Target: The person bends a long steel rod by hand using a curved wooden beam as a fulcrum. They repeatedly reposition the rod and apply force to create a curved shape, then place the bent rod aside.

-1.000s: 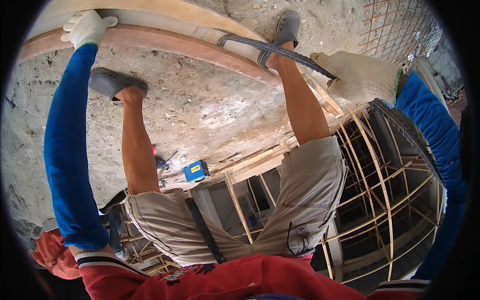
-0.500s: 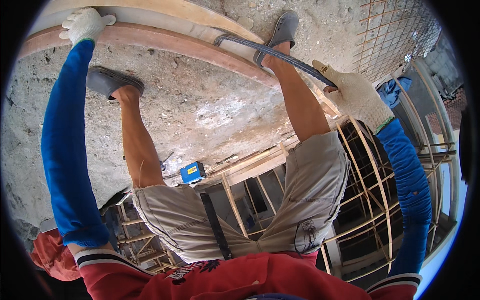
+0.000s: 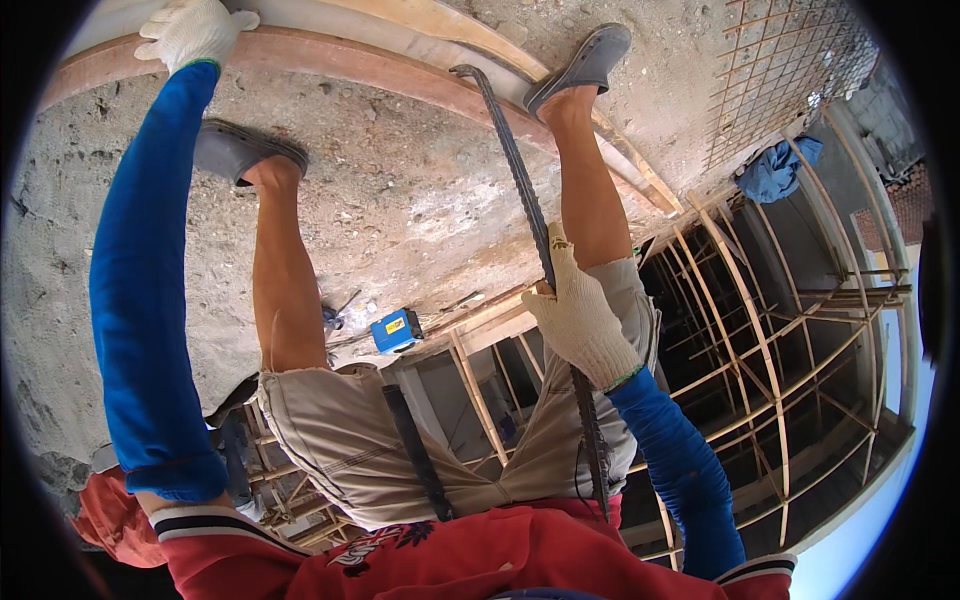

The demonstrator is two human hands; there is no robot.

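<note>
My left hand, in a white knit glove, grips the edge of a long reddish wooden board, its thumb sticking out to the right. My right hand, also gloved, is closed round the middle of a dark, ribbed pry bar. The bar slants from my waist up toward the boards. Its hooked end lies over the reddish board, and its lower end passes in front of my shorts. A pale strip runs between this board and a second, lighter timber.
Rough concrete lies under my clogs. Behind my legs is a drop with bamboo and timber framing. A blue box stands near its edge. Rusty steel mesh and a blue cloth are at the right.
My right hand has swung left and toward my body with the pry bar, which now stands steeper. The left hand keeps to the board; the whole view has shifted slightly.
</note>
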